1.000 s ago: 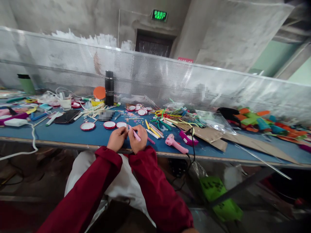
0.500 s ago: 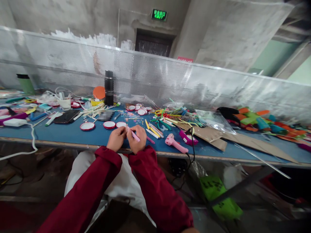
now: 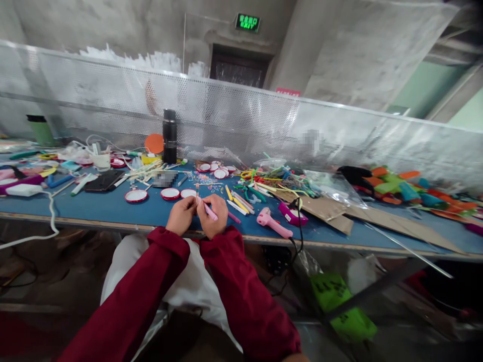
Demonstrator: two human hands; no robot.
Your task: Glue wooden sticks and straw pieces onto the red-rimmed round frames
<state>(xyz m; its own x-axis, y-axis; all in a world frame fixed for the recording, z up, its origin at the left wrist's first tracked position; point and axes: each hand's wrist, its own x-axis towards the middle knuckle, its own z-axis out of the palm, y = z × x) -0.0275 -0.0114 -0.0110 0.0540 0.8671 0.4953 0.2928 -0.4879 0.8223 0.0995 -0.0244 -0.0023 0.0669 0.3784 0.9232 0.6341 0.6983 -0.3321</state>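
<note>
You have two hands at the table's (image 3: 90, 208) near edge, one left hand (image 3: 181, 216) and one right hand (image 3: 213, 217), with one pink marker (image 3: 210, 211) between them. Just beyond you count three red-rimmed white discs (image 3: 136, 195) in a row; the farther cluster overlaps too much for you to number. You have two bottles, one black bottle (image 3: 169, 138) and one green bottle (image 3: 41, 131) far left, plus one white cup (image 3: 101, 161), one orange disc (image 3: 154, 143) and, on your right, one pink handheld tool (image 3: 273, 223).

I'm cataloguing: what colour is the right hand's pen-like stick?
The stick is pink, clearest in the head view.
</note>
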